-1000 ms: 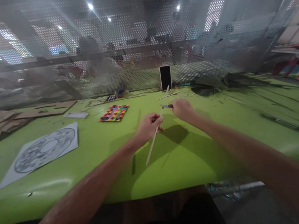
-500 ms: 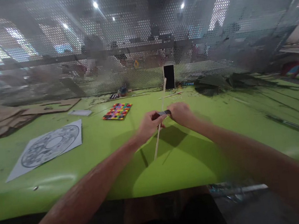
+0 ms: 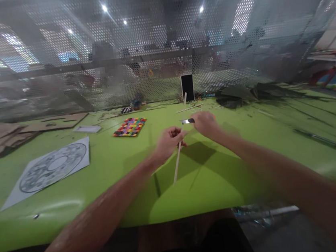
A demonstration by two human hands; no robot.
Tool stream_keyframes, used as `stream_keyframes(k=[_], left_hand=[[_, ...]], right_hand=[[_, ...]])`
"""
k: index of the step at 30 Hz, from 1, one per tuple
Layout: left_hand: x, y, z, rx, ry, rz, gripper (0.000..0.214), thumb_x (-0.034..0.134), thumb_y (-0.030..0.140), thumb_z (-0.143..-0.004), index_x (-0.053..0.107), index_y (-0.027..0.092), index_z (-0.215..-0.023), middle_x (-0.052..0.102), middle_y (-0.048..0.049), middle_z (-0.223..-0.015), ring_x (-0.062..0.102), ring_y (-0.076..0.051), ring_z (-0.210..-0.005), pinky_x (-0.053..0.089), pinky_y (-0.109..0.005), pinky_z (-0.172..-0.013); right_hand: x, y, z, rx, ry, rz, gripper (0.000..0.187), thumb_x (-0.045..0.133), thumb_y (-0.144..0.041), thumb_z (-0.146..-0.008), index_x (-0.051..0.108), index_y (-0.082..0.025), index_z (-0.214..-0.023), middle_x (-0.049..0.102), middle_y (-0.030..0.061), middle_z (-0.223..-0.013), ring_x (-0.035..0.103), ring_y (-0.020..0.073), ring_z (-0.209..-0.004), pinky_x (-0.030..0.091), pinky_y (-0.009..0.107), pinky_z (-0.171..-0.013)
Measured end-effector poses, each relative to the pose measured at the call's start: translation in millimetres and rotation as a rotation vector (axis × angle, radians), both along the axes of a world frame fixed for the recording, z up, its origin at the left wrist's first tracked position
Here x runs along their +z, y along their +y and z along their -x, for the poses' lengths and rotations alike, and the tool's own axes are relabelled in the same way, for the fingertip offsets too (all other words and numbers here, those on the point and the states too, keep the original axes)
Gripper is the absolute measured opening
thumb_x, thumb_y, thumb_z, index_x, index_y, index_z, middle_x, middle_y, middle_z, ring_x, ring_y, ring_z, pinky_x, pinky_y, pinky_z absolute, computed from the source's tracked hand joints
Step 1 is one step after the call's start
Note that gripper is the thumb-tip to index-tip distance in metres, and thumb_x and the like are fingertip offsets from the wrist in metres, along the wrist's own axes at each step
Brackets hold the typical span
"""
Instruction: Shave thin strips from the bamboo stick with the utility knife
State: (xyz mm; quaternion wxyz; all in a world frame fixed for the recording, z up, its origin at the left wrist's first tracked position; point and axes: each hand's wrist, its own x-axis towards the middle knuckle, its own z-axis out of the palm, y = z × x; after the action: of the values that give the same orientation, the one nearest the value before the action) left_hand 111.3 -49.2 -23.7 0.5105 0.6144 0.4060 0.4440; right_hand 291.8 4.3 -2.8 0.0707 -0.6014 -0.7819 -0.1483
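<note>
A thin pale wooden strip point(image 3: 177, 164) is pinched in my left hand point(image 3: 169, 140), its lower end slanting toward me and its far part rising toward the back of the table. Just right of it, my right hand point(image 3: 205, 122) is closed round a knife, its handle mostly hidden in the fist. The short blade point(image 3: 186, 121) points left, a little above and apart from my left fingertips. Below both hands, their shadows fall on the green table cover point(image 3: 194, 196).
A printed sheet with a ring pattern point(image 3: 54, 165) and brown cardboard point(image 3: 55, 122) lie left. A colourful woven square point(image 3: 130, 127) is nearer the middle. Behind stand a dark-screened tablet point(image 3: 187, 87) and a perforated metal screen point(image 3: 157, 34). Dark leaves point(image 3: 237, 96) lie right.
My right hand has lifted the knife up, away from my left fingers, and the blade now shows bright. The left hand keeps its pinch on the strip. The view has shifted slightly.
</note>
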Motion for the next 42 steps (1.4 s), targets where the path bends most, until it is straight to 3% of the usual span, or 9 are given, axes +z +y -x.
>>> stream_keyframes(k=[5,11,22,29,37,42], left_hand=[[-1.2,1.7,-2.1,0.015,-0.025,0.007,0.033,0.078,0.041,-0.078,0.062,0.013,-0.077,0.062,0.0022,-0.059,0.062,-0.010,-0.051,0.047,-0.022,-0.049],[-4.2,5.9,1.2,0.029,-0.052,-0.027,0.020,0.075,0.030,-0.082,0.065,0.012,-0.084,0.066,0.0014,-0.065,0.065,-0.010,-0.055,0.053,-0.024,-0.057],[1.0,2.5,0.7,0.066,-0.046,0.007,0.023,0.077,0.032,-0.079,0.063,0.013,-0.083,0.065,0.0018,-0.063,0.064,-0.010,-0.054,0.047,-0.020,-0.049],[-0.8,2.1,-0.4,0.002,-0.054,-0.017,0.030,0.079,0.037,-0.077,0.060,0.013,-0.077,0.061,0.0032,-0.058,0.063,-0.010,-0.051,0.048,-0.020,-0.048],[-2.4,2.2,2.7,-0.005,0.027,-0.017,0.033,0.079,0.041,-0.077,0.060,0.013,-0.078,0.062,0.0021,-0.059,0.065,-0.011,-0.052,0.050,-0.021,-0.048],[-1.9,-9.7,-3.4,-0.150,0.112,-0.024,0.031,0.076,0.039,-0.080,0.063,0.012,-0.080,0.066,-0.0011,-0.065,0.066,-0.012,-0.055,0.054,-0.024,-0.052]], right_hand=[[-1.8,1.2,0.6,0.027,-0.004,0.037,0.033,0.042,-0.022,-0.096,0.073,-0.012,-0.103,0.073,0.0137,-0.095,0.064,0.0231,-0.084,0.039,0.030,-0.068],[1.5,-15.1,19.7,0.122,-0.054,0.146,0.032,0.043,-0.019,-0.095,0.074,-0.012,-0.099,0.072,0.0118,-0.086,0.062,0.0194,-0.072,0.036,0.028,-0.060],[2.1,-16.8,18.3,0.099,-0.026,0.060,0.034,0.039,-0.017,-0.095,0.072,-0.013,-0.101,0.074,0.0134,-0.095,0.063,0.0220,-0.084,0.038,0.030,-0.067],[8.7,-14.3,10.6,0.069,-0.028,0.056,0.035,0.038,-0.012,-0.094,0.072,-0.010,-0.104,0.072,0.0149,-0.100,0.064,0.0240,-0.088,0.038,0.031,-0.070],[2.1,-8.0,9.8,0.040,-0.021,0.048,0.038,0.036,-0.013,-0.097,0.072,-0.011,-0.108,0.072,0.0169,-0.099,0.065,0.0256,-0.091,0.042,0.032,-0.076],[5.2,9.3,-13.6,-0.079,-0.004,0.019,0.036,0.041,-0.016,-0.095,0.072,-0.010,-0.111,0.073,0.0180,-0.100,0.066,0.0270,-0.092,0.045,0.034,-0.078]])
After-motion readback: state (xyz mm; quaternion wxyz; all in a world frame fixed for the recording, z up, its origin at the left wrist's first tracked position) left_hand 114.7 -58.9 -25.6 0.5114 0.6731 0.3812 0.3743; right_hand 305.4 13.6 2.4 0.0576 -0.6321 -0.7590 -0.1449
